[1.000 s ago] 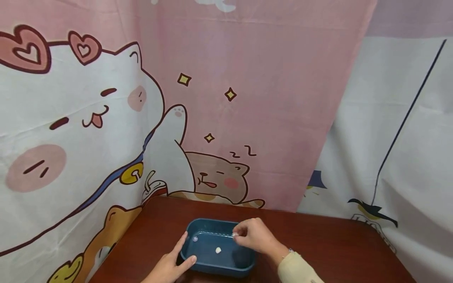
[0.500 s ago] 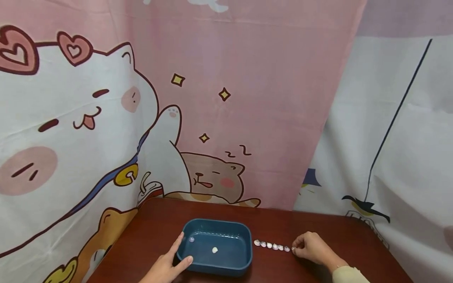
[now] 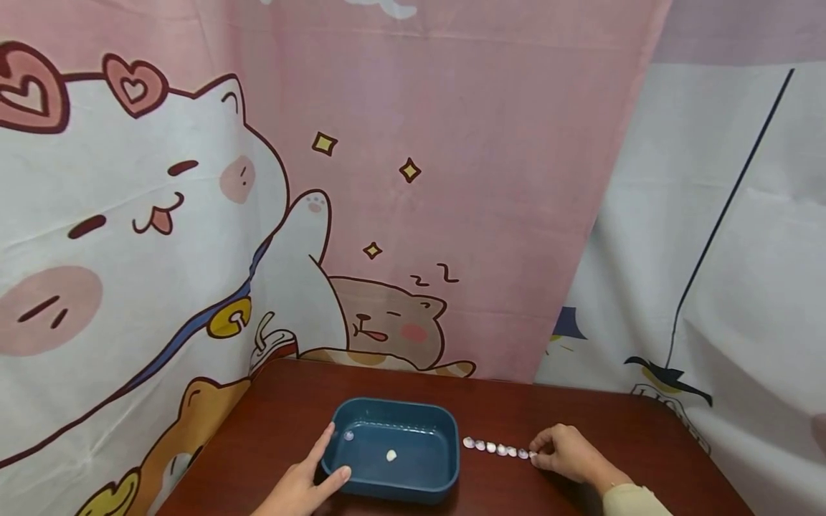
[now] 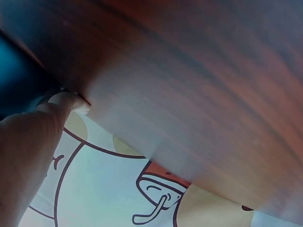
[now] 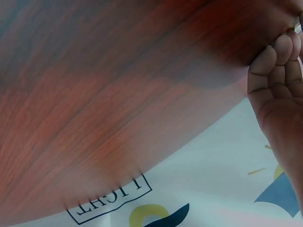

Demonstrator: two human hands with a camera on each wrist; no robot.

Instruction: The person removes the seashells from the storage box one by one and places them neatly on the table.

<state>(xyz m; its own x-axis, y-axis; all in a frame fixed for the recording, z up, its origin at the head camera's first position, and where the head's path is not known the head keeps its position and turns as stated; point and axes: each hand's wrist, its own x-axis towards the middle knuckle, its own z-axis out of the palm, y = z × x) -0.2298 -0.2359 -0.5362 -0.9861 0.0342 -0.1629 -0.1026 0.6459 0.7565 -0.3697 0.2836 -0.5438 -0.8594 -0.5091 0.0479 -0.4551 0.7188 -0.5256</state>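
On the table, a row of several small white-and-purple shells [image 3: 501, 450] runs rightward from the blue rectangular dish [image 3: 445, 459]. At the row's right end my right hand [image 3: 571, 453] pinches a small pale shell [image 3: 532, 455] between thumb and fingertips, low against the tabletop. That hand shows at the right edge of the right wrist view, its other fingers curled. My left hand [image 3: 300, 480] rests on the dish's left end, thumb and index finger extended along the rim. Inside the dish lie a white shell [image 3: 391, 455] and a purplish one [image 3: 348, 435].
The reddish-brown wooden table [image 3: 516, 408] ends at a hanging cloth [image 3: 490, 215] printed with cartoon cats, which encloses it at the back and sides.
My right hand has carried the shell from above the dish to the row's right end, then shifted slightly left to meet the row. The left hand stays on the dish.
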